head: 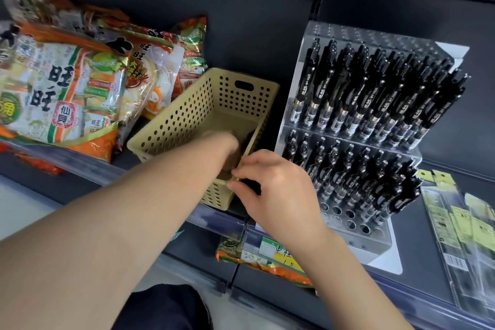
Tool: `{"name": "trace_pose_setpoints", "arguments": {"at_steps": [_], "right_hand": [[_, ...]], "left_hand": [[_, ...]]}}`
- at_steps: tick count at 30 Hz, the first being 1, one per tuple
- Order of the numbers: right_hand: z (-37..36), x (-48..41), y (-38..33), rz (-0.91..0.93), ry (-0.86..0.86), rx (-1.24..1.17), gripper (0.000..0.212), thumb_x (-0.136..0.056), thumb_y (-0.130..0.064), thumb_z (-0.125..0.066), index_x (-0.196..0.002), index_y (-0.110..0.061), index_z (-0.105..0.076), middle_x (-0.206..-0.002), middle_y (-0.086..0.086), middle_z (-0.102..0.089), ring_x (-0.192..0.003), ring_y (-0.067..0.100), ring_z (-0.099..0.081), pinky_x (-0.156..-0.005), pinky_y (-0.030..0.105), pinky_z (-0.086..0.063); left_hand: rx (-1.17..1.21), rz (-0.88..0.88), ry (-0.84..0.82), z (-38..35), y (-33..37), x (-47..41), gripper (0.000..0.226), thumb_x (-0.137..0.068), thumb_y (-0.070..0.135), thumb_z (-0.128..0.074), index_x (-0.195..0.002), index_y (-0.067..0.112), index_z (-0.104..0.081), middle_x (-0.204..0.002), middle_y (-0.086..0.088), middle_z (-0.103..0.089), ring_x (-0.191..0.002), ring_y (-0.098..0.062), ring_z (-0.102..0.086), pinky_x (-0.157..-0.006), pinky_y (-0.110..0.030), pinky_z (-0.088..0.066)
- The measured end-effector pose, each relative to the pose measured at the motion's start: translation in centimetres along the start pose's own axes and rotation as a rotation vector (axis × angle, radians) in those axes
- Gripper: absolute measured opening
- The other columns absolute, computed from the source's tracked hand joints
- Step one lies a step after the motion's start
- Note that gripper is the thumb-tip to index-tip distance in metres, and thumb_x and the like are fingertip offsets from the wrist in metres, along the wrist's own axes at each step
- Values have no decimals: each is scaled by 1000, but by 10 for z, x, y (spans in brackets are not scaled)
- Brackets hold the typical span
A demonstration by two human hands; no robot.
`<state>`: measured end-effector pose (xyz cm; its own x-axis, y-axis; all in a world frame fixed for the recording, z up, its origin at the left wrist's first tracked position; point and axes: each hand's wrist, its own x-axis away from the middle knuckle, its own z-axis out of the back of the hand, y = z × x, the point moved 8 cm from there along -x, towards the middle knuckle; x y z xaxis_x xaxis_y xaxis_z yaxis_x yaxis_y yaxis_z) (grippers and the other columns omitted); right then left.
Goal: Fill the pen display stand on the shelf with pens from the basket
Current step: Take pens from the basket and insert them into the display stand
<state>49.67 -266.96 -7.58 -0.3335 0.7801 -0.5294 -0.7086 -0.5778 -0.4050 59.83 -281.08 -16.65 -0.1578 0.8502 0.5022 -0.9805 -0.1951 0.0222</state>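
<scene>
Our left forearm (107, 222) carries the left hand (227, 153) into the basket (187, 115), grip blurred beyond telling, pens there hidden beneath it, while the right hand (276, 190) pinches the near corner, closer to the stand (375, 245) whose empty front holes (349, 214) lie just right.

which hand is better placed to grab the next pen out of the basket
Left: the left hand is already down inside the basket, though blurred, while the right hand is only at the near corner of its rim, outside it.
</scene>
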Motion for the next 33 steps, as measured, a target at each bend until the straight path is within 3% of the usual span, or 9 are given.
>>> {"name": "trace_pose_setpoints", "arguments": {"at_steps": [2, 5, 11, 14, 16, 19, 24, 29, 33], "right_hand": [[1, 1, -3, 14, 5, 32, 15, -75, -32, -66, -74, -20, -75, -85, -5, -67, -64, 16, -66, -50, 34, -55], [1, 1, -4, 16, 13, 51, 14, -74, -32, -67, -71, -21, -74, -84, -6, -68, -63, 15, -66, -47, 31, -54], [-1, 1, 1, 11, 15, 40, 14, -77, -31, -65, -79, -24, -76, -93, -5, -71, -69, 15, -68, -52, 33, -56], [-1, 0, 3, 14, 14, 30, 16, -78, -31, -64, -81, -23, -76, -94, -5, -71, -71, 14, -69, -55, 32, -57], [-2, 0, 2, 15, 11, 30, 15, -77, -30, -64, -80, -22, -76, -93, -4, -71, -71, 14, -69, -56, 33, -57], [-2, 0, 3, 6, 6, 23, 15, -77, -29, -65, -80, -21, -77, -93, -5, -71, -71, 14, -69, -57, 32, -58], [-3, -1, 6, -46, -62, -19, 19, -83, -33, -68, -95, -20, -75, -103, -5, -70, -80, 14, -68, -67, 34, -58], [28, -5, 8, -214, 44, -326, 31, -88, -29, -64, -116, -18, -66, -93, -11, -70, -79, 2, -65, -71, 21, -54], [49, -3, 8, -380, 69, -873, 26, -96, -22, -49, -119, -22, -59, -97, -2, -71, -83, 14, -68, -62, 30, -57]], "left_hand": [[86, 23, -18, -3, -9, -14, 55, -96, 22, -49, -143, 1, -29, -123, -14, -53, -102, -25, -58, -76, -28, -44], [-48, 38, -140, -15, -20, -10, 41, -98, 19, -45, -131, -5, -44, -92, -11, -52, -63, -18, -48, -53, -27, -41], [152, -60, -3, 12, -25, -3, 43, -100, 12, -37, -140, -3, -34, -135, -21, -46, -114, -34, -54, -82, -36, -47], [446, -81, 24, 28, -36, -9, 26, -100, 18, -43, -119, 2, -47, -84, -11, -54, -66, -20, -55, -49, -22, -48], [659, -85, 26, 37, -45, -5, 26, -99, 25, -48, -116, 5, -46, -74, -5, -47, -56, -15, -49, -37, -19, -42], [927, -232, 118, 59, -51, 9, 31, -97, 25, -50, -121, 6, -44, -74, -2, -45, -52, -11, -41, -37, -20, -35], [1441, -648, 303, 92, -59, 80, 23, -95, 34, -51, -89, 11, -51, -63, 2, -45, -42, -9, -36, -35, -21, -26], [1395, -817, 73, 69, -42, 139, 26, -86, 36, -55, -73, 14, -52, -55, 0, -40, -36, -10, -30, -32, -19, -19], [1245, -814, -196, 12, -23, 159, 35, -89, 36, -55, -60, 17, -49, -47, 0, -33, -34, -11, -25, -33, -17, -18]]}}
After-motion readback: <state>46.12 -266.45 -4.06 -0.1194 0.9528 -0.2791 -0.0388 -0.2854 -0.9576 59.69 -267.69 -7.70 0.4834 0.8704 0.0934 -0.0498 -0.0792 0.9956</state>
